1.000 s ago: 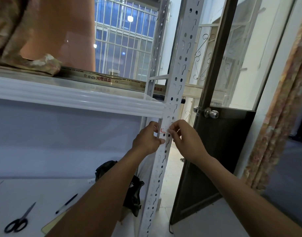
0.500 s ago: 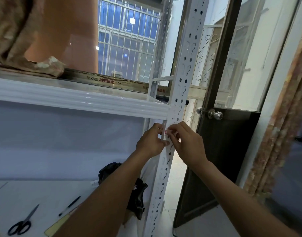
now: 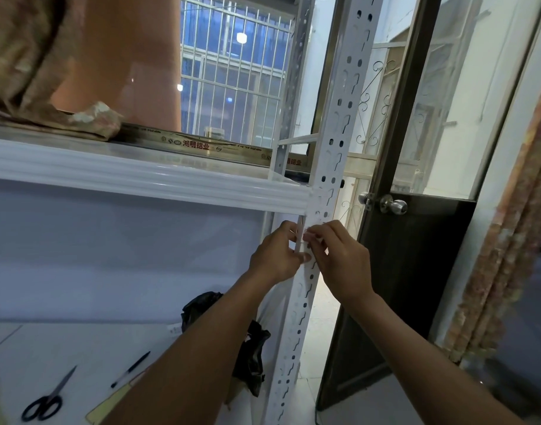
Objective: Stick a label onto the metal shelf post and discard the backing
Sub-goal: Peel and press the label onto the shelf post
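Dark door (image 3: 416, 271) behind; at the shelf post (image 3: 333, 142), left hand (image 3: 274, 256) and right hand (image 3: 342, 262) have converged, pinching the label (image 3: 306, 240) into place.

The single wide-angle head-worn view stood close to the white perforated shelf post (image 3: 335, 154), just above the level of the shelf (image 3: 140, 179), facing forward and a little downward; the shelf filled the near left, the glazed door (image 3: 416, 271) the far right.

Scissors (image 3: 50, 398) and a pen (image 3: 130, 369) lie apart; a crumpled black bag (image 3: 251, 357), perhaps plastic, nearby.
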